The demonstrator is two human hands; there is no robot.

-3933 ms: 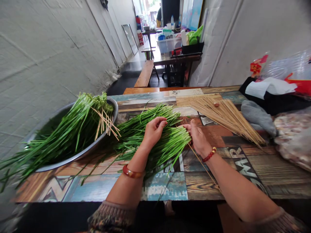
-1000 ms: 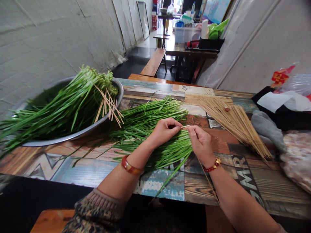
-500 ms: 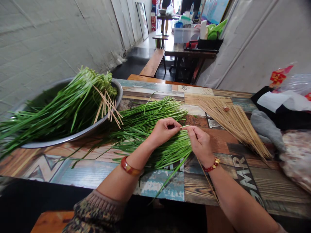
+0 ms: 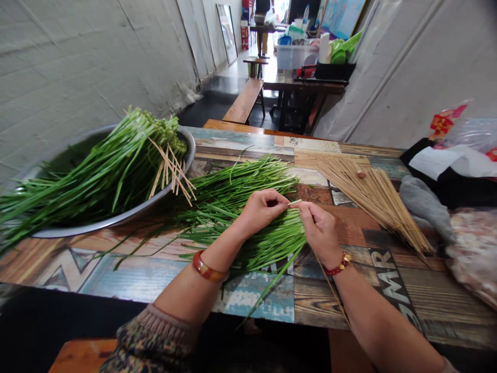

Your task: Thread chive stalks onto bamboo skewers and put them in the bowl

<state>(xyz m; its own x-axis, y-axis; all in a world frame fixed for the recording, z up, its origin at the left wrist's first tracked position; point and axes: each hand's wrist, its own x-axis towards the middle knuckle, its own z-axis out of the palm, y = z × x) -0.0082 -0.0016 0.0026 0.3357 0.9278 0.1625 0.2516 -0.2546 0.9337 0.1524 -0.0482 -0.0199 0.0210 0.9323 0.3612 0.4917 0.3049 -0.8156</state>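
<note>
Above the loose garlic chives point(image 4: 272, 243) on the table, my two hands meet fingertip to fingertip. My left hand point(image 4: 263, 211) is closed in a pinch on a chive stem point(image 4: 294, 202), whose pale cut end sticks out toward the right. My right hand point(image 4: 320, 230) is closed around a thin bamboo skewer point(image 4: 333, 287), which slants down past the wrist to the table's front edge. The skewer's tip is hidden among the fingers, so I cannot tell whether it pierces the stem. Another heap of chives point(image 4: 252, 178) lies just beyond my hands.
A metal basin point(image 4: 191, 150) on the left holds bundled chives point(image 4: 120, 160) with skewer ends point(image 4: 174, 171) jutting out. Loose bamboo skewers point(image 4: 376, 199) fan across the table's right side. Further right lie a grey cloth point(image 4: 421, 204) and a plastic bag point(image 4: 473, 248) of pale pieces.
</note>
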